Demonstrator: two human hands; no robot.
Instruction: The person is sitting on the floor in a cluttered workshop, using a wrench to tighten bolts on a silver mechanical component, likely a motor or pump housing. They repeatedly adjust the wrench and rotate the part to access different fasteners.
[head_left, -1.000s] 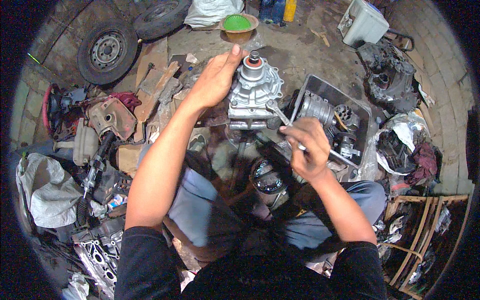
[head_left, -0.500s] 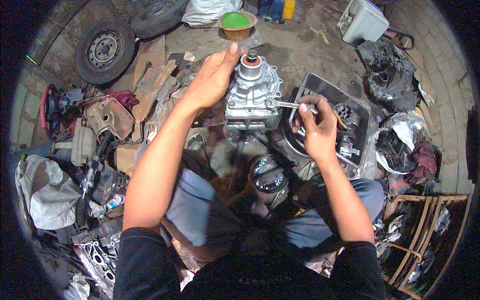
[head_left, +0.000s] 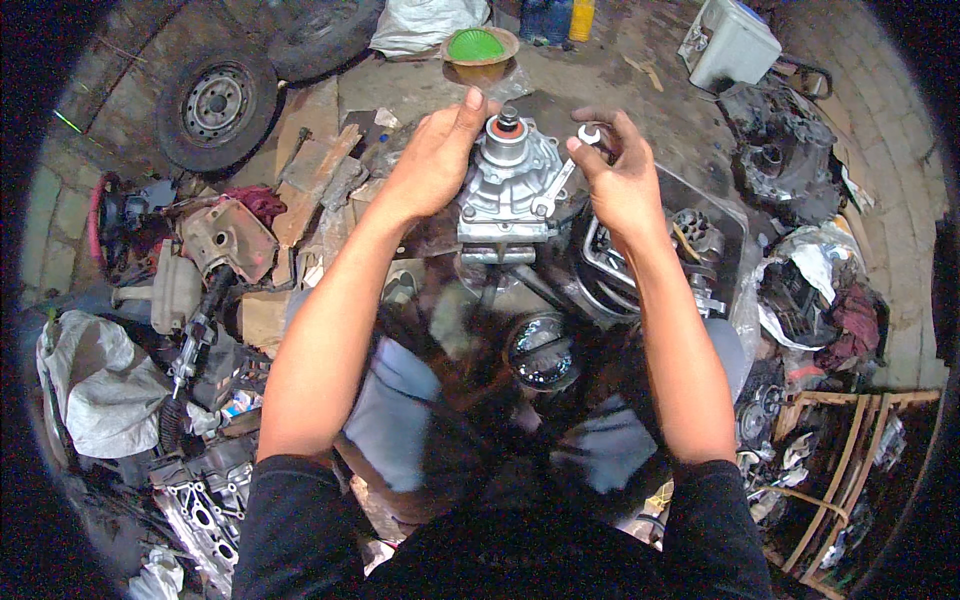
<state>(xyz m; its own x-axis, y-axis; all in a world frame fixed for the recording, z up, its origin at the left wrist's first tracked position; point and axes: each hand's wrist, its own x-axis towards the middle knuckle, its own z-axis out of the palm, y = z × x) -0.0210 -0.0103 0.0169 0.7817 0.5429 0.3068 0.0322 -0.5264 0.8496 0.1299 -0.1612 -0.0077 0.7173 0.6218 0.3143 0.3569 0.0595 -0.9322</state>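
A silver cast-metal gear housing (head_left: 497,222) stands upright in front of me, with a shaft and an orange-red seal at its top. My left hand (head_left: 432,160) is closed against the housing's left side, thumb pointing up; its fingertips are hidden behind the metal. At the housing's right corner, the lower end of a steel wrench (head_left: 563,184) sits on a bolt. The wrench slants up and right to its open jaw, where the thumb and fingers of my right hand (head_left: 626,185) close about it.
Right of the housing, a black tray (head_left: 742,235) holds metal parts. A round dark part (head_left: 541,350) sits between my knees. Wheels (head_left: 218,103) lean at the far left, near a yellow basin (head_left: 479,70). Engine parts (head_left: 195,515) and a white sack (head_left: 105,385) crowd the left.
My right hand has moved up and away from me, swinging the wrench from nearly level to a steep slant. My left hand stays on the housing; the whole view has shifted slightly.
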